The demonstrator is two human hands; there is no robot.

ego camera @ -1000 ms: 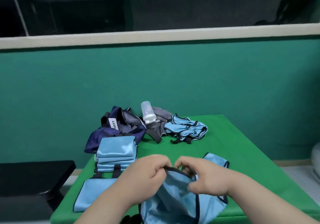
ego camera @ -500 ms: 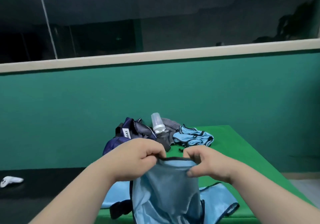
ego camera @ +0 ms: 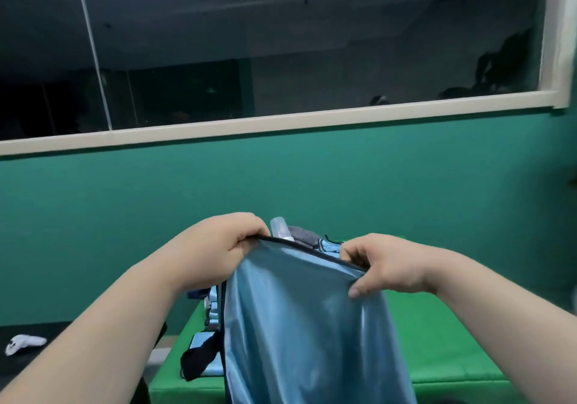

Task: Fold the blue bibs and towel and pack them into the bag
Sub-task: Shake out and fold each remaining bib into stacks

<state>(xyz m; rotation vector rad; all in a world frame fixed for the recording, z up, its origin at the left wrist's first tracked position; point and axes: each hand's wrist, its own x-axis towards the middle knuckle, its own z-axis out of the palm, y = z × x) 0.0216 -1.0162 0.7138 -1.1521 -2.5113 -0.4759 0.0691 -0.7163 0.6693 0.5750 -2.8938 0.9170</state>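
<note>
The left hand (ego camera: 218, 247) and right hand (ego camera: 385, 263) each pinch the dark-trimmed top edge of a blue bib (ego camera: 296, 325) with curled fingers, and it hangs above the green table (ego camera: 437, 341). Past that edge show a clear bottle (ego camera: 278, 228), a grey towel (ego camera: 302, 235) and crumpled bibs (ego camera: 329, 245). Folded bibs (ego camera: 213, 308) are stacked at left. Behind are a teal wall (ego camera: 125, 216) and a dark window (ego camera: 281, 44).

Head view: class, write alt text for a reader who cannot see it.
The left hand and right hand each pinch the dark-trimmed top edge of a shiny blue bib, holding it up over a green table. A clear bottle and grey cloth peek out behind it.
</note>
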